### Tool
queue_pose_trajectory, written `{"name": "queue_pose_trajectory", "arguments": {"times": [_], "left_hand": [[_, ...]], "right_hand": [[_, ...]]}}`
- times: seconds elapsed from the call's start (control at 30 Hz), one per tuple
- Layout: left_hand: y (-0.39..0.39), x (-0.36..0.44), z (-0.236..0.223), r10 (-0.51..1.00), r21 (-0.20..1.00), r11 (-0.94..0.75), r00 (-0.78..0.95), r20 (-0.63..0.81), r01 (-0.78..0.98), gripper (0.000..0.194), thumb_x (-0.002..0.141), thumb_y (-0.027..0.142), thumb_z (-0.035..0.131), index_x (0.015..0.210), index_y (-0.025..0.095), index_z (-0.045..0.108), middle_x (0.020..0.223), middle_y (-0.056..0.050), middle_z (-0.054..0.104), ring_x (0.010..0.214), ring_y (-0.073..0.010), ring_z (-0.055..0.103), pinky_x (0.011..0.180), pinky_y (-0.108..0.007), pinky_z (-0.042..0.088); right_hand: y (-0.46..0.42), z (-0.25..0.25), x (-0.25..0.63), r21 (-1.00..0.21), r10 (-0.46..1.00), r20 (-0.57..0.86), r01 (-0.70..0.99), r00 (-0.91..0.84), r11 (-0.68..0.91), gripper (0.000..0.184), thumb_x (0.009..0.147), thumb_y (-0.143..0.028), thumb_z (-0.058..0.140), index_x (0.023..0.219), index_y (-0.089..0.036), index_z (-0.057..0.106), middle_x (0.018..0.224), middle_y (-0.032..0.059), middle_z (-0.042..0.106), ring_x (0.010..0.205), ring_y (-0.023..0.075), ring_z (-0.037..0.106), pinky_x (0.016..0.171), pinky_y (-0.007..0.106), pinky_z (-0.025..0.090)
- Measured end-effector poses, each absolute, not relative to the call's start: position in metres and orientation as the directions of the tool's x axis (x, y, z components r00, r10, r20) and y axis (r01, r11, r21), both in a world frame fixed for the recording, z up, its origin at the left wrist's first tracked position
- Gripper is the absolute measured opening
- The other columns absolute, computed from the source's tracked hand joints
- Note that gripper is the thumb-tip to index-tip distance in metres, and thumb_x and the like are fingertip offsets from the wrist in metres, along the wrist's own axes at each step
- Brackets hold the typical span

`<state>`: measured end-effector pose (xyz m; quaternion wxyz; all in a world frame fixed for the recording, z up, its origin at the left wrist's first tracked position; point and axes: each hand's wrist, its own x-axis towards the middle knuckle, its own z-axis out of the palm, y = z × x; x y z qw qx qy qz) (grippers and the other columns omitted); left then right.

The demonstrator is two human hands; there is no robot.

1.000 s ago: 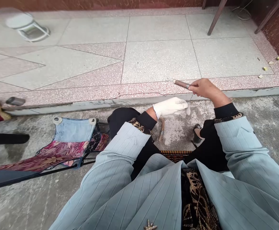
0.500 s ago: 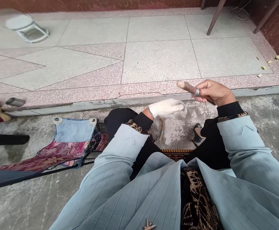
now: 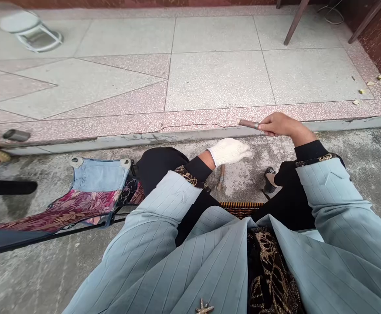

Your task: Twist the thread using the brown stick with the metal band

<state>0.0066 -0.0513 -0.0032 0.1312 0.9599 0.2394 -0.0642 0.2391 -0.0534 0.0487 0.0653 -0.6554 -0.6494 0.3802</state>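
My right hand [image 3: 277, 124] grips a short brown wooden stick [image 3: 245, 123] by one end, out over the step's edge. Silvery wire [image 3: 256, 125] is wound round the stick close to my fingers, and the stick's free end points left. My left hand [image 3: 231, 151], in a white knitted glove, hovers lower and to the left, its fingers stretched to the right and holding nothing that I can see. Below the glove, a second brown stick [image 3: 221, 179] lies on the concrete, partly covered by the hand.
A raised tiled step [image 3: 210, 83] runs across in front of me. At the left are a folding chair [image 3: 100, 174] with patterned cloth, a small metal cylinder [image 3: 16, 135] and a white stool [image 3: 35, 32]. Wooden legs [image 3: 297, 22] stand at the back right.
The stick in my right hand has turned slightly and shifted left, and my fingers have closed nearer its wired part. My gloved left hand has tilted and moved a little.
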Motion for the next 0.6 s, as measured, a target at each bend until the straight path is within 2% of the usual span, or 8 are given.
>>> {"name": "queue_pose_trajectory", "arguments": {"times": [0.1,0.17,0.23,0.3,0.33,0.43,0.53,0.6], "left_hand": [[-0.048,0.003,-0.006,0.430,0.176,-0.872,0.887,-0.169,0.456,0.051,0.102,0.052,0.036,0.097,0.017,0.073,0.078,-0.010,0.071,0.075,-0.0214,0.066,0.061,-0.029,0.031],[-0.045,0.000,-0.003,0.419,0.182,-0.875,0.890,-0.179,0.448,0.047,0.101,0.050,0.040,0.097,0.018,0.073,0.075,-0.009,0.070,0.072,-0.0208,0.065,0.060,-0.029,0.030],[-0.040,-0.005,0.004,0.426,0.217,-0.860,0.884,-0.191,0.462,0.042,0.100,0.047,0.043,0.098,0.019,0.074,0.076,-0.008,0.070,0.071,-0.0198,0.064,0.060,-0.028,0.030],[-0.036,-0.010,0.013,0.432,0.321,-0.824,0.884,-0.177,0.467,0.039,0.100,0.044,0.044,0.099,0.019,0.074,0.081,-0.007,0.072,0.072,-0.0184,0.063,0.062,-0.028,0.033],[-0.035,-0.012,0.016,0.425,0.403,-0.796,0.891,-0.158,0.451,0.039,0.100,0.042,0.044,0.101,0.018,0.074,0.084,-0.007,0.072,0.073,-0.0177,0.063,0.064,-0.027,0.034],[-0.036,-0.014,0.021,0.415,0.652,-0.666,0.906,-0.080,0.362,0.042,0.100,0.041,0.041,0.105,0.016,0.074,0.091,-0.006,0.073,0.075,-0.0154,0.062,0.068,-0.025,0.039],[-0.042,-0.010,0.014,0.400,0.760,-0.573,0.914,-0.068,0.307,0.045,0.101,0.042,0.037,0.103,0.016,0.074,0.094,-0.005,0.073,0.076,-0.0139,0.061,0.073,-0.025,0.042],[-0.045,-0.006,0.008,0.374,0.772,-0.558,0.923,-0.094,0.305,0.044,0.101,0.042,0.038,0.102,0.017,0.074,0.096,-0.004,0.073,0.079,-0.0138,0.062,0.076,-0.025,0.042]], "right_hand": [[-0.051,0.029,0.226,-0.405,0.812,-0.558,0.910,-0.172,-0.085,0.027,0.081,-0.043,0.072,0.080,-0.016,0.075,0.065,0.0047,0.067,0.058,0.0153,0.057,0.061,0.031,0.040],[-0.051,0.020,0.218,-0.392,0.638,-0.715,0.919,-0.285,-0.030,0.031,0.078,-0.047,0.075,0.075,-0.016,0.074,0.060,0.0040,0.065,0.055,0.0149,0.055,0.059,0.031,0.040],[-0.054,0.019,0.214,-0.497,0.418,-0.792,0.868,-0.445,-0.018,0.039,0.075,-0.054,0.076,0.075,-0.015,0.073,0.055,0.0006,0.061,0.051,0.0122,0.050,0.056,0.029,0.038],[-0.057,0.028,0.217,-0.653,0.272,-0.739,0.755,-0.616,-0.066,0.047,0.073,-0.060,0.076,0.082,-0.014,0.074,0.056,-0.0021,0.059,0.050,0.0096,0.048,0.054,0.025,0.037],[-0.059,0.034,0.221,-0.725,0.259,-0.680,0.682,-0.686,-0.098,0.051,0.072,-0.063,0.077,0.087,-0.014,0.075,0.058,-0.0026,0.060,0.051,0.0088,0.048,0.053,0.024,0.036],[-0.067,0.051,0.234,-0.910,0.447,-0.414,0.372,-0.793,-0.183,0.053,0.071,-0.063,0.078,0.080,-0.012,0.071,0.059,-0.0024,0.058,0.048,0.0066,0.044,0.049,0.023,0.034],[-0.073,0.057,0.241,-0.985,0.782,-0.171,0.076,-0.599,-0.157,0.053,0.071,-0.065,0.078,0.078,-0.013,0.066,0.057,-0.0034,0.053,0.045,0.0059,0.039,0.045,0.023,0.030],[-0.072,0.055,0.240,-0.992,0.900,-0.122,0.026,-0.418,-0.122,0.053,0.072,-0.066,0.077,0.081,-0.015,0.064,0.058,-0.0029,0.053,0.045,0.0067,0.040,0.044,0.024,0.031]]}}
